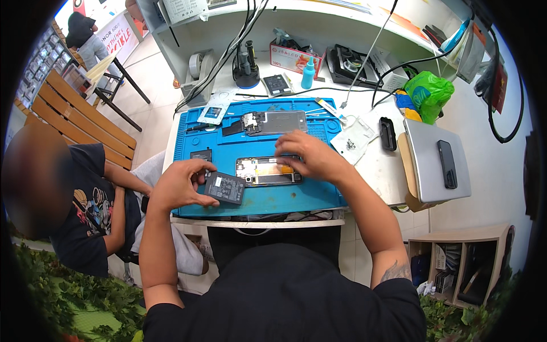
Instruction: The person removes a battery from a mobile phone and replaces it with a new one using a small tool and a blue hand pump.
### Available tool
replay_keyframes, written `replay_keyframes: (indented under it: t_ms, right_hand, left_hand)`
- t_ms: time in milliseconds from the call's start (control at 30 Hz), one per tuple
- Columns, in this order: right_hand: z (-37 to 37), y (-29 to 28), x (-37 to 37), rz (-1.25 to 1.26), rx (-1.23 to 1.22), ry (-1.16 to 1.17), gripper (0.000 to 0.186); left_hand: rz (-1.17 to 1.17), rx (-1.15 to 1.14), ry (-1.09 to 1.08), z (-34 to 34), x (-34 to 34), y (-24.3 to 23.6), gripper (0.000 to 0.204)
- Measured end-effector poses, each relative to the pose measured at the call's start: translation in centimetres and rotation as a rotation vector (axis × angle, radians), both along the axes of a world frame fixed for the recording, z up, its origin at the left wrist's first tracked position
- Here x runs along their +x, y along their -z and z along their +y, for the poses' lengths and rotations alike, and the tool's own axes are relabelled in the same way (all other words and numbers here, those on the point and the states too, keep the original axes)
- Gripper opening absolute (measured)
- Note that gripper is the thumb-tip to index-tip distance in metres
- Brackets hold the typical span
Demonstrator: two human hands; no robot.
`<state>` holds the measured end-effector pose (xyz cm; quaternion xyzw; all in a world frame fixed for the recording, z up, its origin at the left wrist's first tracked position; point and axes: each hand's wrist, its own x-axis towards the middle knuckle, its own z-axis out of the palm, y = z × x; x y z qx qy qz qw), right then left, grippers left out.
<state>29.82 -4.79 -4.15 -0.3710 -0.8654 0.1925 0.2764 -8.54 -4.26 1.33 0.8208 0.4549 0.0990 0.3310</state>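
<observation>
A black phone battery is gripped along its left side by my left hand, thumb below and fingers above. It is tilted over the blue mat's near part, close to an opened phone with its inner parts bare. My right hand reaches over that phone's right half. Its fingers are bent and drawn together there; whatever they may pinch is hidden. Behind them lies a second disassembled phone. A smaller dark battery rests on the mat beyond my left hand.
Beneath everything lies a blue work mat. A light-blue bottle, a screwdriver holder and a red-white box stand behind. On the right are a silver laptop and a black phone. A person sits on the left.
</observation>
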Motion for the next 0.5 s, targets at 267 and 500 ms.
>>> replay_keyframes:
  t_ms: [267,500]
  right_hand:
    - [-4.6,1.1,-0.2,-0.079,0.005,0.22,0.034]
    - [-4.4,1.2,0.3,-0.135,0.039,0.27,0.062]
  left_hand:
    - [0.074,0.003,0.048,-1.7,-0.4,0.8,0.071]
    - [0.169,0.096,0.024,-2.9,-0.8,1.1,0.074]
